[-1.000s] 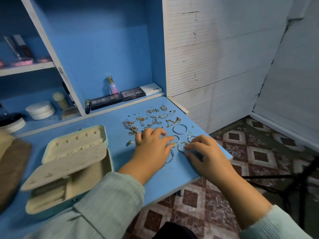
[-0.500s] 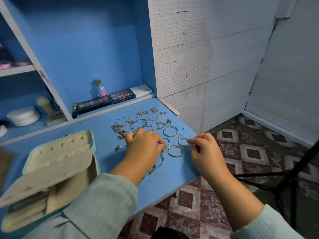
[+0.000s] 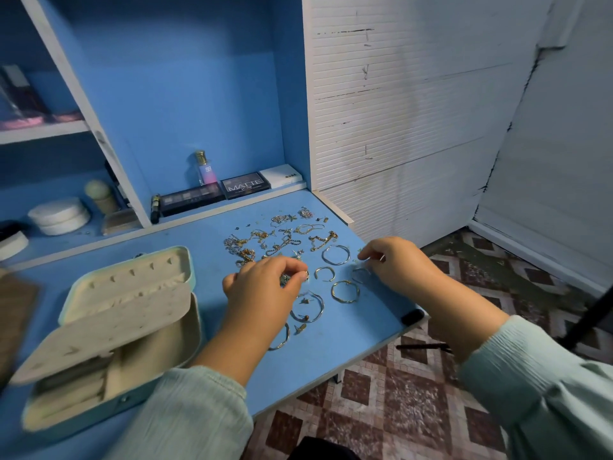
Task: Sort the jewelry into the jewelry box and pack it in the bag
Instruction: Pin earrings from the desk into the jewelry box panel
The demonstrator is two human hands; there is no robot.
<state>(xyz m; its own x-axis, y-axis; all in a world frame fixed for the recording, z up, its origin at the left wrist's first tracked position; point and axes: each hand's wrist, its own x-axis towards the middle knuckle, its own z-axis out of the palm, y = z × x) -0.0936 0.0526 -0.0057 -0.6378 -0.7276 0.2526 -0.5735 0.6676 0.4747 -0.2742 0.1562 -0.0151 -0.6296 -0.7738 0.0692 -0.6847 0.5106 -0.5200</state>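
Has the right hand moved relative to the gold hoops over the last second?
Yes. The right hand has shifted away from the twisted hoop toward the table's far right edge.

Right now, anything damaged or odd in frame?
Yes: the wall right of the desk is cracked and scuffed. Loose jewelry is scattered on the desk, unsorted; the jewelry box lies open.

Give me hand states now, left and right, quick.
Left hand: fingers pinched on a small jewelry piece over the table.
Right hand: fingertips pinched together near the table edge; what they hold cannot be told.
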